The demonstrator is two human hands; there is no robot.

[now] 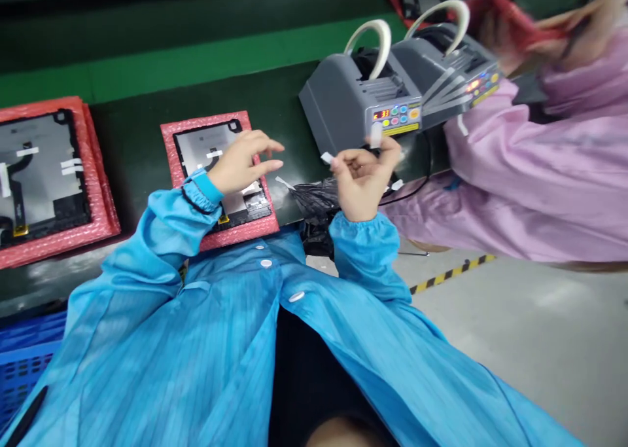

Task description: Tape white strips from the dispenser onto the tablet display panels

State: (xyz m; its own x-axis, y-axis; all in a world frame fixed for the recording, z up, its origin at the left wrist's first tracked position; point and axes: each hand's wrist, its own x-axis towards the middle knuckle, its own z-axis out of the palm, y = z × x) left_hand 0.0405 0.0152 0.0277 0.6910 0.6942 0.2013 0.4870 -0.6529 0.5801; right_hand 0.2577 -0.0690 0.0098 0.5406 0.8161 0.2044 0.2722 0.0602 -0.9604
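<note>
My left hand [245, 162] hovers over a tablet screen panel [196, 147] on pink bubble wrap [210, 239], its fingers apart and nothing in them. That panel lies back side up, with white tape pieces on it; the hand hides part of it. To the right, my right hand [366, 178] pinches a short piece of white tape [327, 158] between thumb and fingertip. A second white piece [376, 135] shows at a raised finger, in front of the nearer tape dispenser [343, 97]; whether it sticks to the finger or the machine I cannot tell.
A second grey tape dispenser [441, 61] stands behind the first. At left, another screen panel [44, 172] rests on stacked pink bubble wrap [105, 192]. Crumpled black plastic [316, 198] lies at the table edge. A co-worker's pink sleeve [515, 165] is close on the right.
</note>
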